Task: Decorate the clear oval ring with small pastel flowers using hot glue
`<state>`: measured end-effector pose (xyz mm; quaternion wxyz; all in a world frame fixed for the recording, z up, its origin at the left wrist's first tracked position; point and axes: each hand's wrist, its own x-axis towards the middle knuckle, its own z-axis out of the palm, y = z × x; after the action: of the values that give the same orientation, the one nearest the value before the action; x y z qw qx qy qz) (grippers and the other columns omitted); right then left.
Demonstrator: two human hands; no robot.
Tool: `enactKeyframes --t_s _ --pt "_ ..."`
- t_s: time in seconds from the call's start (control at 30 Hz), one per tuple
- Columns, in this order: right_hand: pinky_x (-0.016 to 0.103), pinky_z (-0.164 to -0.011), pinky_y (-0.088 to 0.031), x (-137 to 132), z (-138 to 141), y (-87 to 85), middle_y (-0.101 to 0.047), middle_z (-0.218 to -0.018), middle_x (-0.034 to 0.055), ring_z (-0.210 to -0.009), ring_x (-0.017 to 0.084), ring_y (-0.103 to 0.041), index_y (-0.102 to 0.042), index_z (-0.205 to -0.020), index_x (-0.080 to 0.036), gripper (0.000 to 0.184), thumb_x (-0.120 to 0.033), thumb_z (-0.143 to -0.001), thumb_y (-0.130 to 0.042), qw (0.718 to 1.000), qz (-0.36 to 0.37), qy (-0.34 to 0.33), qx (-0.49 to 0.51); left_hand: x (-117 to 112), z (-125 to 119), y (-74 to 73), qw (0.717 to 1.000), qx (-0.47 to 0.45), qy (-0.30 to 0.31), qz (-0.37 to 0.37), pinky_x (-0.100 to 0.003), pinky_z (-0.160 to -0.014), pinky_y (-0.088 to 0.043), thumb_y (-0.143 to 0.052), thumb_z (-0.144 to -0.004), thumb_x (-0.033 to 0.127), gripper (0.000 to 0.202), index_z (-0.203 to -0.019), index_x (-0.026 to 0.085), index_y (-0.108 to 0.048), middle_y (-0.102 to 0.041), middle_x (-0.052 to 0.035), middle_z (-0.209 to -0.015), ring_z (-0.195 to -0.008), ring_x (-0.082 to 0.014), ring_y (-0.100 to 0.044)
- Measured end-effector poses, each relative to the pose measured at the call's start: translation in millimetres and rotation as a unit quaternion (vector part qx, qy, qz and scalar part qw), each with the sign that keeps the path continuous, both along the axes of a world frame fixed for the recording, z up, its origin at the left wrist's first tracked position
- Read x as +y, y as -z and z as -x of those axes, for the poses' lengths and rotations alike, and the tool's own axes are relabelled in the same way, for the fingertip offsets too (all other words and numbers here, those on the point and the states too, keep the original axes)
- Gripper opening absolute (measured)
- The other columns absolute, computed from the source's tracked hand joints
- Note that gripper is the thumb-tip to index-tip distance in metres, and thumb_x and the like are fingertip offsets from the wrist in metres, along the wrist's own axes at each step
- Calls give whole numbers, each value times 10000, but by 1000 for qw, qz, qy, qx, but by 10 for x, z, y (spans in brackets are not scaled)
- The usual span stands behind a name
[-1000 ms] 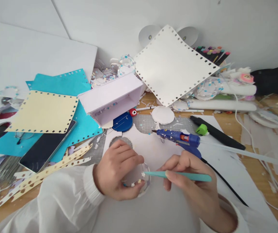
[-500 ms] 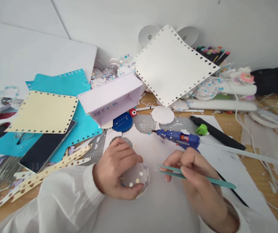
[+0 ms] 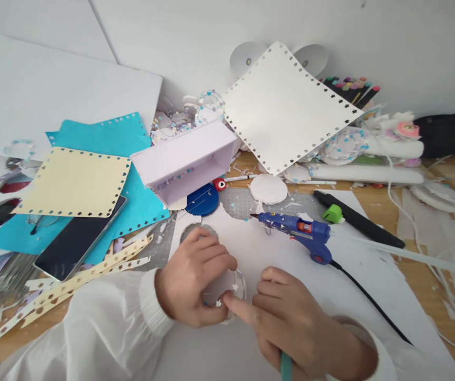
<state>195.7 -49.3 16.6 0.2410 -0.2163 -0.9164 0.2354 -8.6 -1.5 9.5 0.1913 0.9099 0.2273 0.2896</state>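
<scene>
Head view: the left hand (image 3: 196, 283) is seen curled, knuckles up, with its thumb and fingers closed around a small clear disc (image 3: 233, 286) that is dotted with tiny stars. The disc is held low over the white sheet (image 3: 275, 259), in front of the person and just this side of the blue glue gun (image 3: 299, 233). The right hand (image 3: 291, 323) is laid palm down beside it. Its index finger is stretched out to the left and its tip is pressed against the near edge of the disc, next to a small white star. The other fingers are folded in on the teal tweezers (image 3: 285, 368), of which only a short end is shown at the bottom edge, pointing back toward the person. White sleeves are worn on both arms.

One second earlier the tweezers were held out level, their tip at the rim of the disc with a star in it. Half a second earlier they had been drawn back to the right. They are now tucked under the palm, and the bare fingertip has been brought to where their tip was. The grip of the left hand on the disc is unchanged. The glue gun has not been moved and is now uncovered on the sheet, its black cord trailing right across the wooden worktop (image 3: 418, 280).
</scene>
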Motion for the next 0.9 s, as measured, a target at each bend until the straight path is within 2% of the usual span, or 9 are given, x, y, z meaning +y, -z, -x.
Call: enactKeyframes --t_s 0.17,0.3,0.37,0.47,0.53,0.6,0.73,0.8,0.9 --pt "368 -493 -332 -22 -2 3 -558 -521 -33 -440 191 -454 -171 -1485 -140 744 -82 -786 -420 1000 6 7 22 -11 -6 12 1000 3 -3 4 -405 -700 -363 -513 -623 222 261 -879 175 -534 -627 -33 -700 -628 -195 -536" --pt "392 -625 -443 -87 -55 34 -656 -736 31 -586 199 -556 -402 -1380 -245 447 -219 -935 -370 988 -20 64 139 -26 -16 -31 1000 -7 -21 8 -415 -726 -377 -573 -617 255 288 -891 170 -554 -651 -52 -757 -695 -216 -556" --pt "421 -743 -453 -129 -49 25 -648 -863 53 -726 214 -584 -540 -1208 -303 302 -280 -965 -363 942 15 180 284 -40 -18 -54 999 -20 -22 18 -439 -758 -388 -607 -619 368 399 -961 164 -585 -663 -88 -862 -769 -248 -570" --pt "370 -643 -442 -141 -9 -19 -546 -725 35 -668 200 -517 -609 -936 -299 207 -388 -943 -423 810 158 333 456 -68 -6 -65 995 -74 0 63 -473 -785 -409 -530 -686 555 608 -1137 151 -582 -635 -145 -1011 -855 -287 -570" --pt "294 -497 -369 -104 12 -52 -459 -584 3 -537 160 -432 -597 -792 -258 292 -463 -915 -429 758 286 345 474 -82 11 -65 986 -121 17 114 -478 -797 -428 -437 -788 592 625 -1211 147 -554 -615 -165 -1058 -909 -300 -567" --pt "258 -431 -306 -57 21 -76 -409 -497 -17 -457 130 -366 -569 -683 -227 398 -505 -903 -387 736 378 321 460 -88 24 -75 970 -165 27 175 -461 -796 -449 -385 -866 581 567 -1194 155 -566 -615 -160 -1051 -929 -293 -569" --pt "248 -445 -390 -39 15 -83 -513 -531 -7 -478 134 -479 -598 -722 -223 402 -525 -908 -408 742 413 260 460 -82 24 -128 946 -213 6 244 -413 -771 -465 -464 -915 428 332 -1040 169 -630 -638 -124 -940 -877 -248 -579" --pt "277 -537 -478 -68 5 -71 -635 -677 23 -594 158 -585 -614 -818 -239 336 -490 -930 -419 758 416 228 447 -81 16 -149 946 -216 -5 241 -404 -761 -466 -510 -906 335 231 -1002 172 -643 -639 -108 -901 -847 -230 -579" --pt "321 -668 -527 -102 -10 -50 -685 -865 50 -728 169 -634 -615 -892 -253 241 -410 -949 -442 788 413 196 412 -88 4 -158 950 -220 -8 224 -396 -732 -474 -551 -877 262 162 -975 175 -647 -639 -95 -875 -813 -215 -580"
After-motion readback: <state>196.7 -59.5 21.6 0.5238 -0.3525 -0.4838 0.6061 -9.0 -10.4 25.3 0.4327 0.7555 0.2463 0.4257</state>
